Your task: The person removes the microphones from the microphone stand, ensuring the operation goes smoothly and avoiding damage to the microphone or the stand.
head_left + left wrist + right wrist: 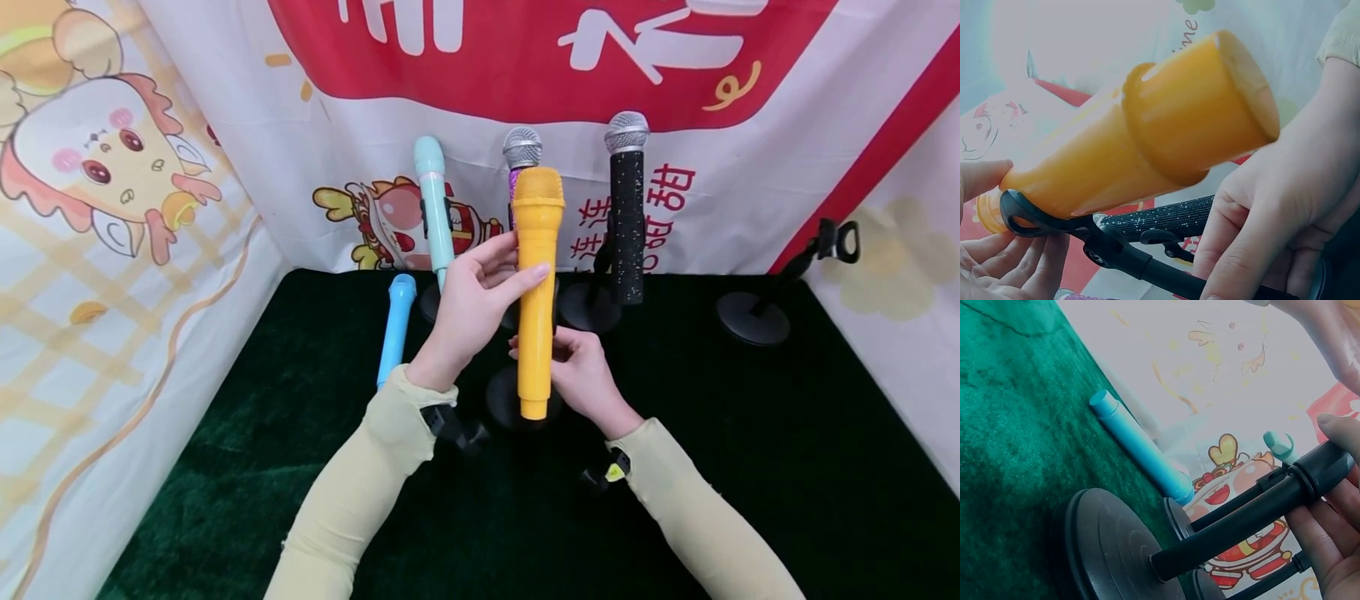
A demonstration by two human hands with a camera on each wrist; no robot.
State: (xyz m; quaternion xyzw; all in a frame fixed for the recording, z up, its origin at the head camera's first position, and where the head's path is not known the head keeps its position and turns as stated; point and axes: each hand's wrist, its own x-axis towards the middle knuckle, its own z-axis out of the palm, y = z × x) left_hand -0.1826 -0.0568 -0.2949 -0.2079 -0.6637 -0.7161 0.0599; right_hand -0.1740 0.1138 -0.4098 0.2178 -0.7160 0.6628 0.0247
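A yellow microphone (536,333) is upright in front of me, its grille at the top. My left hand (476,304) holds it near its upper part, thumb across the front. In the left wrist view, a black clip (1029,215) on a stand is around the microphone near the grille end, with left fingers beneath the clip. Behind the microphone, my right hand (588,379) grips the black stand pole (1229,528) near its upper joint. The stand's round base (1110,550) rests on the green cloth; in the head view the microphone partly covers it.
A blue microphone (396,329) lies on the green cloth (712,467) at left. Behind stand a mint microphone (435,208), a purple one with a silver grille (522,146) and a sparkly black one (627,217). At right is a bare stand (753,319). A printed curtain (247,108) hangs behind.
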